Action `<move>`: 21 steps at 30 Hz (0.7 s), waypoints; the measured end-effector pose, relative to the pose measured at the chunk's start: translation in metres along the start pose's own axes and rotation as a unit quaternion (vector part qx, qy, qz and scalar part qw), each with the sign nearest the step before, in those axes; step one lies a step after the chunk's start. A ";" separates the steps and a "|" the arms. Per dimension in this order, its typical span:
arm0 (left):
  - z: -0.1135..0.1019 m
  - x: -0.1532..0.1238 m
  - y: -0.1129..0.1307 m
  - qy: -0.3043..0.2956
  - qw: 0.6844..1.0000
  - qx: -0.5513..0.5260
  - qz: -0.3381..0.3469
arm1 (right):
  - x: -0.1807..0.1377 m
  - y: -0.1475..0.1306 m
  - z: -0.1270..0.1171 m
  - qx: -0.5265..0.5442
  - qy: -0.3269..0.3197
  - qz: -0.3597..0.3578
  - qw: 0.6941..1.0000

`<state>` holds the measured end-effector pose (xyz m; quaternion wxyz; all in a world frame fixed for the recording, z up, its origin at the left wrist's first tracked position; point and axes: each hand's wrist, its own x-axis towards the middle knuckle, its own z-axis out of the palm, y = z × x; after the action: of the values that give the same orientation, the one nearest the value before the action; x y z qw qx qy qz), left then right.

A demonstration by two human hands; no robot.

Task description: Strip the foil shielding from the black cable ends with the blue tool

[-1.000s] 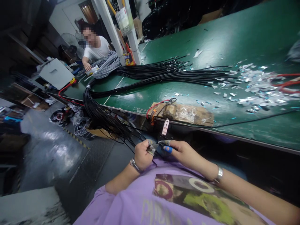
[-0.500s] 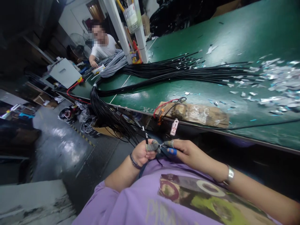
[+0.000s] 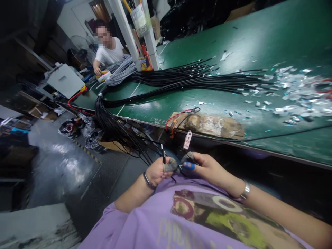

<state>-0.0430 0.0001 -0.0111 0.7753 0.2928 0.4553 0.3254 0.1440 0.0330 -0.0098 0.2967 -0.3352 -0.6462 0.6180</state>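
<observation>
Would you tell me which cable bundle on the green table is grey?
The grey bundle at the green table's far end, beside the white post, near the co-worker's hand; the long bundle draping over the table's edge is black.

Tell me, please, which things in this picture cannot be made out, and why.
All in the head view:
What the right hand pinches: too small, covered by its fingertips.
Lower run of the black cable in the left hand: hidden behind that hand.
Print on the white tag: too small.
Silvery scraps on the green table: cut off by the right edge, blurred.
</observation>
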 end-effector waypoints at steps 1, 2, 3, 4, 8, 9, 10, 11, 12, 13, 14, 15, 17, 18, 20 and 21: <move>0.001 0.000 -0.001 0.002 1.000 0.012 0.006 | 0.000 0.000 0.000 -0.001 0.004 0.000 1.000; 0.001 0.000 -0.001 0.005 1.000 0.026 0.015 | 0.000 0.001 0.000 -0.003 0.007 0.000 1.000; 0.002 0.000 -0.001 0.009 0.999 0.042 0.024 | 0.000 0.001 0.000 -0.004 0.008 0.000 1.000; 0.002 -0.001 -0.001 0.012 0.998 0.058 0.032 | -0.001 0.001 0.000 -0.002 0.007 0.003 1.000; 0.006 -0.005 0.001 0.005 0.993 0.105 0.047 | 0.001 0.003 0.004 -0.001 0.009 0.030 1.000; 0.007 -0.007 0.001 -0.008 0.993 0.111 0.042 | 0.002 0.005 0.007 -0.007 0.009 0.040 0.999; 0.009 -0.008 0.002 -0.024 0.992 0.117 0.033 | 0.003 0.007 0.009 -0.015 0.003 0.050 0.999; 0.010 -0.009 0.003 -0.037 0.992 0.121 0.022 | 0.004 0.010 0.011 -0.022 -0.010 0.058 0.998; 0.011 -0.010 0.003 -0.046 0.991 0.125 0.014 | 0.004 0.012 0.012 -0.028 -0.025 0.064 0.997; 0.012 -0.009 0.004 -0.049 0.991 0.127 0.011 | 0.005 0.014 0.013 -0.030 -0.034 0.066 0.997; 0.012 -0.008 0.004 -0.046 0.991 0.126 0.013 | 0.005 0.015 0.012 -0.031 -0.032 0.063 0.997; 0.012 -0.007 0.005 -0.037 0.992 0.121 0.018 | 0.004 0.015 0.011 -0.031 -0.020 0.054 0.998; 0.011 -0.004 0.004 -0.013 0.994 0.103 0.033 | 0.002 0.011 0.007 -0.031 0.021 0.020 0.999; 0.010 -0.002 0.004 -0.001 0.995 0.096 0.037 | 0.000 0.008 0.005 -0.031 0.037 -0.001 0.999; 0.007 -0.001 0.002 0.017 0.995 0.092 0.042 | -0.003 0.002 0.001 -0.032 0.049 -0.039 0.998; 0.007 -0.001 0.001 0.021 0.994 0.095 0.044 | -0.004 -0.001 0.000 -0.037 0.047 -0.054 0.997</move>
<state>-0.0378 -0.0015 -0.0071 0.7191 0.3775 0.4874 0.3205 0.1461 0.0295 -0.0085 0.3473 -0.3390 -0.6715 0.5599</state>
